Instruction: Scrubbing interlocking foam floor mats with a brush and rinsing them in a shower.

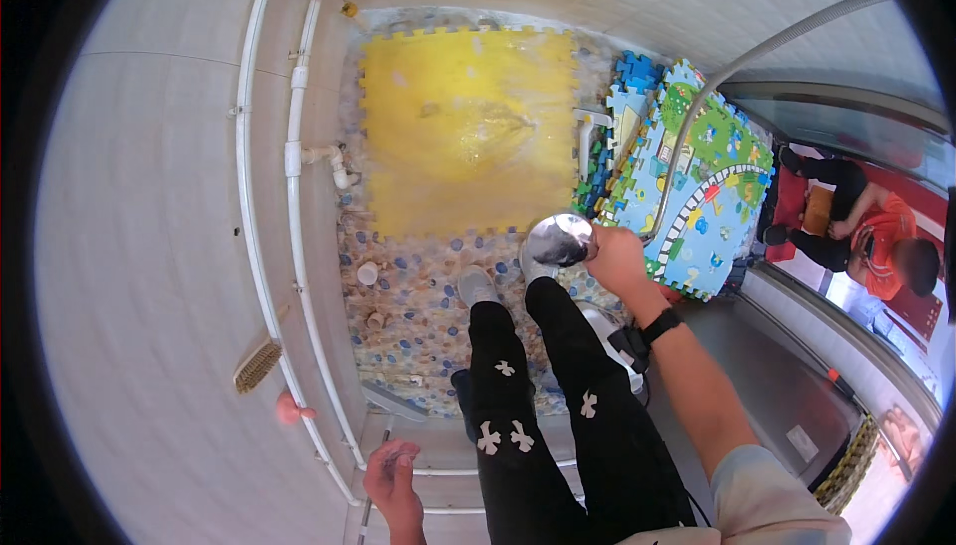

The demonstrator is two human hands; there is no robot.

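My right hand [624, 261] grips a chrome shower head [562, 238], held above my shoes with its round face forward. A grey flexible hose [683, 126] curves from it up to the right. Beyond it, a wet yellow foam mat [467, 134] with jigsaw edges lies flat on the pebble-patterned floor [433, 328]. Its surface shines with water and streaks. Low in the picture, my left hand [396, 493] is curled around a small crumpled pinkish-grey scrubbing pad or cloth [397, 457]; its exact kind is unclear.
Printed foam mats [717, 179] lean in a stack at right, beside a white T-shaped plastic tool [590, 134]. White pipes [295, 134] run along the left wall, where a scrub brush [258, 367] hangs. A seated person [881, 238] is beyond the doorway.
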